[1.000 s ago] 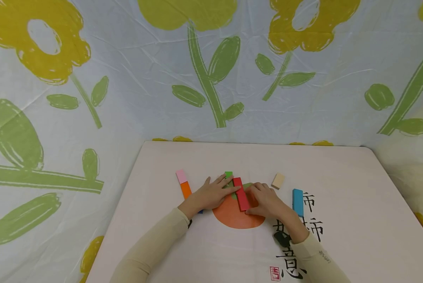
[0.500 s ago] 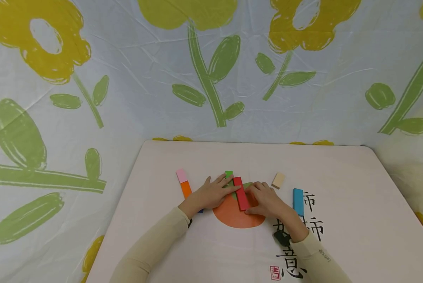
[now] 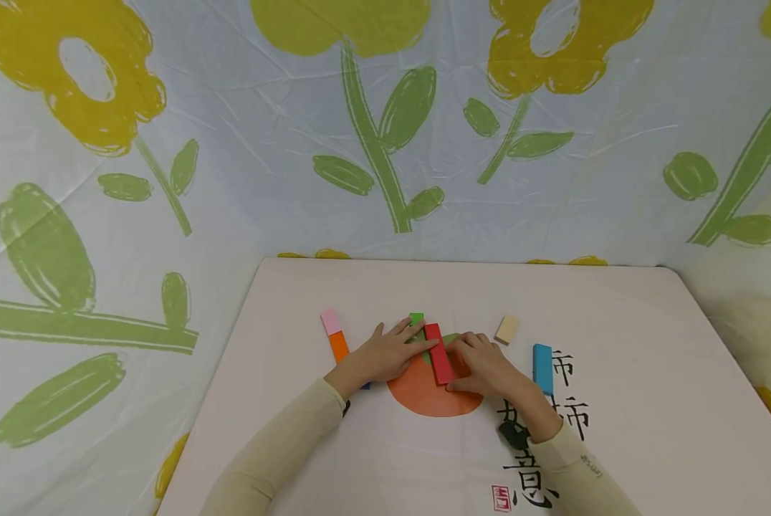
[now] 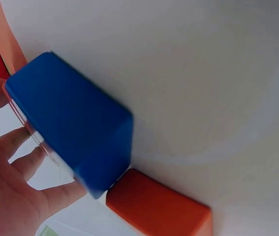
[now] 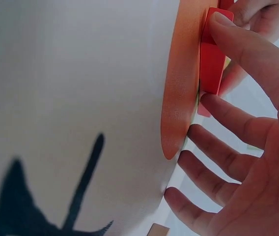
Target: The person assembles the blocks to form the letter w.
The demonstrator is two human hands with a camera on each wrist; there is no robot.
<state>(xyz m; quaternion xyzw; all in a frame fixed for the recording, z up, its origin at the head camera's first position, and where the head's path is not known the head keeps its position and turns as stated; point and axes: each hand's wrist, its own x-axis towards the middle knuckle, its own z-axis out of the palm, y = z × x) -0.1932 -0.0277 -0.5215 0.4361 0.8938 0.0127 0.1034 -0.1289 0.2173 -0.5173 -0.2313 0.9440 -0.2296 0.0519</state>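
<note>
A long red block (image 3: 442, 367) lies at a slant over the printed orange fruit on the table. My right hand (image 3: 485, 364) pinches it, the thumb at its near end and the index finger along its right side; the right wrist view shows these fingers (image 5: 223, 19) against the red. My left hand (image 3: 385, 355) reaches in from the left, fingers fairly straight and spread, its thumb touching the red block's top. Its other fingertips overlap a green block (image 3: 416, 317) that is partly hidden. Beneath the left wrist sits a dark blue block (image 4: 70, 118), mostly hidden in the head view.
An orange block (image 3: 338, 345) and a pink block (image 3: 330, 322) continue the row from the blue one at left. A beige block (image 3: 506, 329) lies beyond the right hand, and a light blue block (image 3: 543, 369) right of it. Flowered cloth (image 3: 263, 143) surrounds the table (image 3: 618, 308).
</note>
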